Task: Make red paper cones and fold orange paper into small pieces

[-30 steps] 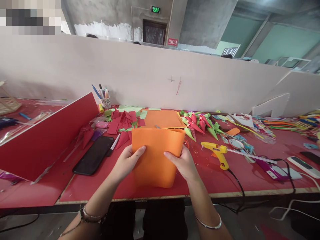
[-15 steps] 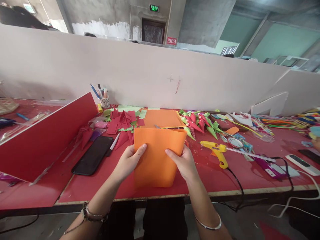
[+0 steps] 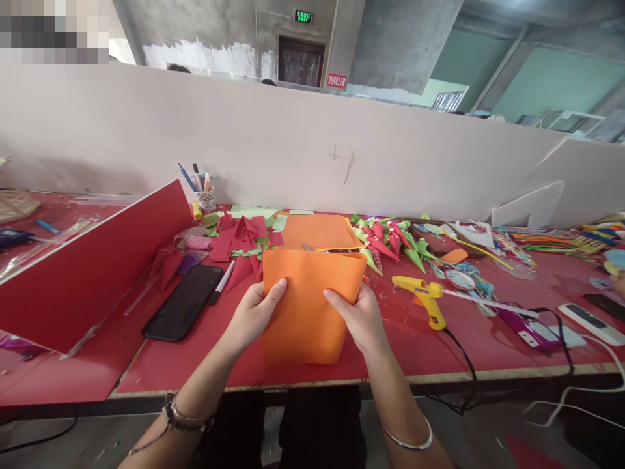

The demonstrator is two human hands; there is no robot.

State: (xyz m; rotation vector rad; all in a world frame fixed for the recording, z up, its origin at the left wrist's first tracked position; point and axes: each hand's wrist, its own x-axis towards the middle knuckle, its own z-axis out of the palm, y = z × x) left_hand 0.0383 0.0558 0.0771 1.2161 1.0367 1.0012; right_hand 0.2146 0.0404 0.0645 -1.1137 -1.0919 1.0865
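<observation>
A green sign (image 3: 303, 17) reads EXIT against a grey wall (image 3: 209, 26); at the red desk (image 3: 410, 355), left hand (image 3: 256, 309) and right hand (image 3: 360, 317) pinch a folded orange sheet (image 3: 303, 319).

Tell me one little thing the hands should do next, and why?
Maybe the right hand should pinch the orange paper together near its top right corner. The layers look parted there, and the left hand grips the opposite side, thumb in front, so it could hold the paper steady.

The orange paper (image 3: 306, 319) looks smooth and matt.
</observation>
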